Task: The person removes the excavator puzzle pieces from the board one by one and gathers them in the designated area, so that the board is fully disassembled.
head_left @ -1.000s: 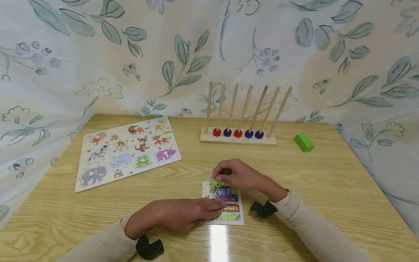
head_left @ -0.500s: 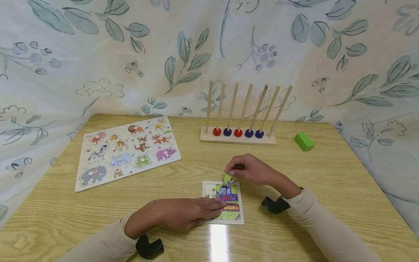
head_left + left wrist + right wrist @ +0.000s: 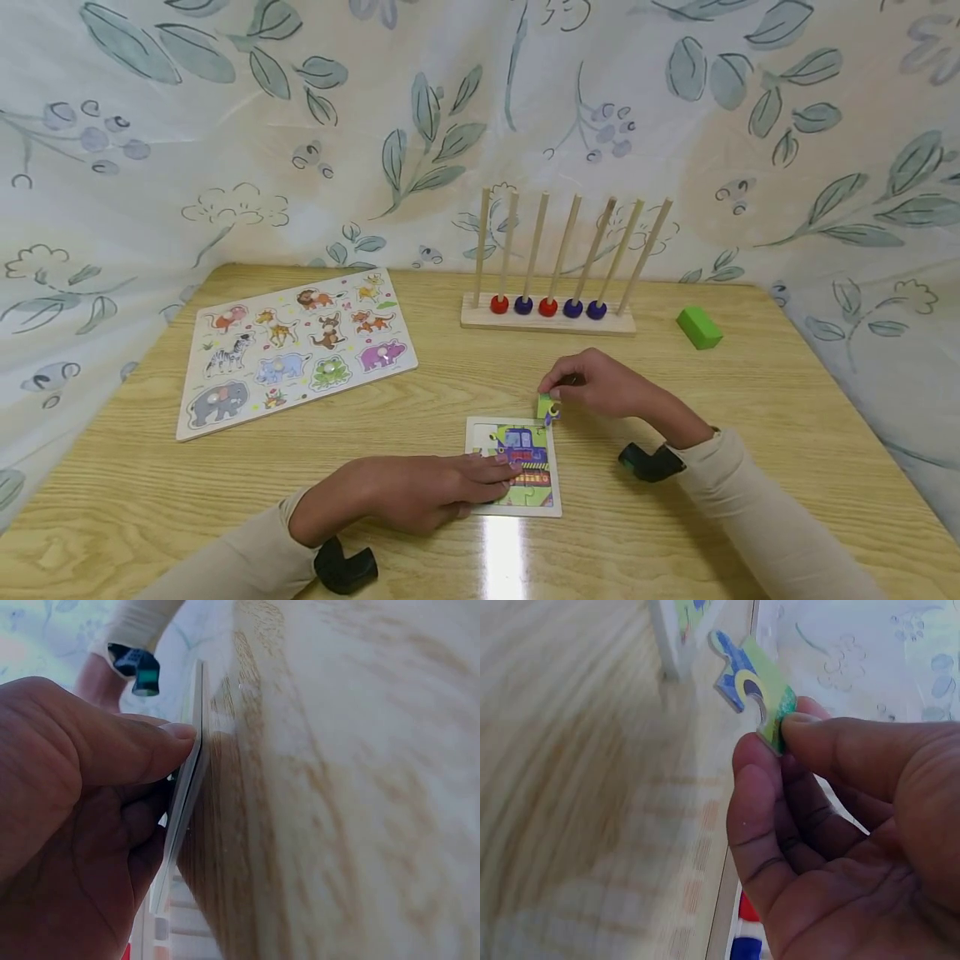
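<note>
Between thumb and fingertips my right hand (image 3: 600, 385) pinches a green and blue jigsaw piece (image 3: 547, 407), held beside the top right corner of a small puzzle board (image 3: 557, 492). In the right wrist view the jigsaw piece (image 3: 772, 666) shows a rounded notch and a blue knob. My left hand (image 3: 420, 493) lies over the lower left of the board with its fingers straight across the picture of a blue vehicle. Bare backing shows at the board's upper left. In the left wrist view the thumb (image 3: 150, 746) rests at the board's edge.
An animal peg puzzle (image 3: 300, 354) lies at the back left. Behind the right hand stands a wooden bead rack (image 3: 547, 321) with tall pegs and red and blue beads. A green block (image 3: 699, 327) sits at the far right, near a patterned cloth backdrop (image 3: 480, 125).
My right hand has lifted the jigsaw piece off the upper left of the board and carried it right to the top right corner. The left hand stays in place.
</note>
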The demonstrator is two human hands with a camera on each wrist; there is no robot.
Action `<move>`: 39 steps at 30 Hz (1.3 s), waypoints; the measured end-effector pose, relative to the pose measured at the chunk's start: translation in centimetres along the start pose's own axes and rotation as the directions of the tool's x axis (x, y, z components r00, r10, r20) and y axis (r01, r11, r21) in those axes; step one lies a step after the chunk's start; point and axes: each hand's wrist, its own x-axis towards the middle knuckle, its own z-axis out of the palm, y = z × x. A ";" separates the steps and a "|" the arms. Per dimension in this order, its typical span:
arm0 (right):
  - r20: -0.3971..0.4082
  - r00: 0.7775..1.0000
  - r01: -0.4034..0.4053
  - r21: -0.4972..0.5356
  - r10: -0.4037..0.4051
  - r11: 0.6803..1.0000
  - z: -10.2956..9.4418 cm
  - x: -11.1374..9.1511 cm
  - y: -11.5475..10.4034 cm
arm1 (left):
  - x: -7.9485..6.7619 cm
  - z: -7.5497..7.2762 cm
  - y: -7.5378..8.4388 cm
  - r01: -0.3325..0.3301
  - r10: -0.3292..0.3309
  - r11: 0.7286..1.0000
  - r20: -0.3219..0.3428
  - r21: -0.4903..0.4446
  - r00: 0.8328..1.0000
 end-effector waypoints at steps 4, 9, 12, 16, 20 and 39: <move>-0.002 1.000 -0.011 -0.015 0.011 1.000 -0.7 -0.4 0.8 | 0.0 0.0 0.1 0.001 -0.001 1.000 -0.001 -0.003 1.000; -0.004 1.000 -0.022 -0.039 0.022 0.999 -1.6 -0.8 1.6 | -0.1 0.0 0.1 0.012 -0.012 1.000 0.002 -0.017 1.000; -0.010 0.999 -0.038 -0.050 0.038 0.998 -2.0 -1.1 2.1 | -0.1 -0.1 0.2 0.013 -0.013 1.000 0.002 -0.018 1.000; -0.006 0.998 -0.069 -0.043 0.069 0.997 -2.5 -1.4 2.4 | 0.0 -0.1 0.1 0.010 -0.010 1.000 -0.002 -0.009 1.000; 0.011 0.994 -0.105 -0.024 0.105 0.994 -2.8 -1.5 2.6 | -0.1 -0.2 0.1 0.017 -0.017 1.000 0.001 -0.017 1.000; -0.062 0.992 -0.111 -0.093 0.106 0.989 -2.5 -1.2 3.3 | 0.0 -0.3 0.3 0.025 -0.025 0.999 0.015 -0.036 1.000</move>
